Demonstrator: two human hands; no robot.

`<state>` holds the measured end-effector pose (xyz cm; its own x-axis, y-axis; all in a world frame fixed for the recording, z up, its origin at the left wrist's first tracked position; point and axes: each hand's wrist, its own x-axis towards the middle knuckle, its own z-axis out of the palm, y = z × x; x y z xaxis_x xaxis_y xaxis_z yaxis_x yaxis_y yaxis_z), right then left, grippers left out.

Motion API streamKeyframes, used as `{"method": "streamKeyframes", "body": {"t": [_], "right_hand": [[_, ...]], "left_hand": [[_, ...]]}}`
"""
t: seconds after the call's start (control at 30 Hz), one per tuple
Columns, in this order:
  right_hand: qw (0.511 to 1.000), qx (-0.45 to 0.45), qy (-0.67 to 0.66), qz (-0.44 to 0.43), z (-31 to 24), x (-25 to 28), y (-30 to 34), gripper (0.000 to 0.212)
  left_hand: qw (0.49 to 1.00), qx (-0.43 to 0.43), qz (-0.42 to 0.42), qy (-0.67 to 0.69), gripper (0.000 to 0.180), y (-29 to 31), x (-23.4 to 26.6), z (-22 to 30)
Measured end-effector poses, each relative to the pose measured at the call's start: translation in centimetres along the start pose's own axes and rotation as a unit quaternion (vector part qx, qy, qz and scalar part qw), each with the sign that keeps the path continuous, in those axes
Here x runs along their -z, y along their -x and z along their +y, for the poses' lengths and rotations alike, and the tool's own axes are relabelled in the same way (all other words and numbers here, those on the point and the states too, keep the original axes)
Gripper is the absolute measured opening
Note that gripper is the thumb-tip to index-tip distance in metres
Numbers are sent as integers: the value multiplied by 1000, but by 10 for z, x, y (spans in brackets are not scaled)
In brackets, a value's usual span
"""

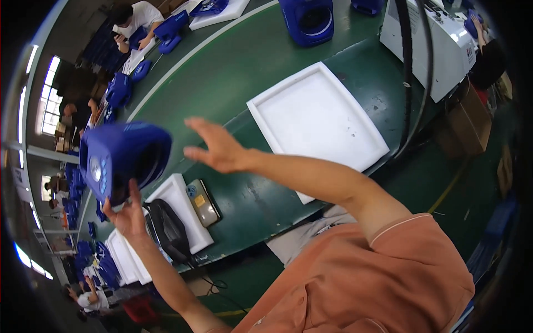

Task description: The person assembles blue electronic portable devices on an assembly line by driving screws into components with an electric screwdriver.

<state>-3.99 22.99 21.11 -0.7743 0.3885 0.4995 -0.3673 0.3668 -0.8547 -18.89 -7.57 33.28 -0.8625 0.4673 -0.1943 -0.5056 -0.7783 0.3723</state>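
Blue housing (125, 158) held up by left hand (130, 213), right hand (219, 150) open beside it.

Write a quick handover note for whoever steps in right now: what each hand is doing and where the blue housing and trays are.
Left hand: holds the blue housing from below, raised above the green table.
Right hand: open, empty, fingers spread, beside the housing, not touching it.
Large white tray: empty, on the table ahead.
Phone lies next to a smaller white tray near the table edge.
Done: housing is picked up. Left: it has not been set down anywhere yet.
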Motion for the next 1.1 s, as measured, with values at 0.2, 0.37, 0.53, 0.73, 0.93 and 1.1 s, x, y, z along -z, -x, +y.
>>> {"method": "streamKeyframes", "body": {"t": [0.2,0.37,0.53,0.73,0.93,1.1], "right_hand": [[973,112,52,196,-87,147,3,65],[953,-21,-106,282,-41,236,48,75],[954,-58,-128,264,13,244,75,68],[955,56,-57,287,-101,242,7,41],[879,283,111,368,-221,229,-158,46],[673,161,353,630,-259,308,-269,62]], "left_hand": [[979,91,-85,-163,69,79,-115,-235],[953,239,-18,-188,63,74,-146,-354],[921,323,-25,-215,89,68,-106,-379],[694,22,-141,-706,92,79,24,-349],[657,-158,-228,-701,93,82,111,-407],[690,-175,-225,-665,92,82,96,-432]]}}
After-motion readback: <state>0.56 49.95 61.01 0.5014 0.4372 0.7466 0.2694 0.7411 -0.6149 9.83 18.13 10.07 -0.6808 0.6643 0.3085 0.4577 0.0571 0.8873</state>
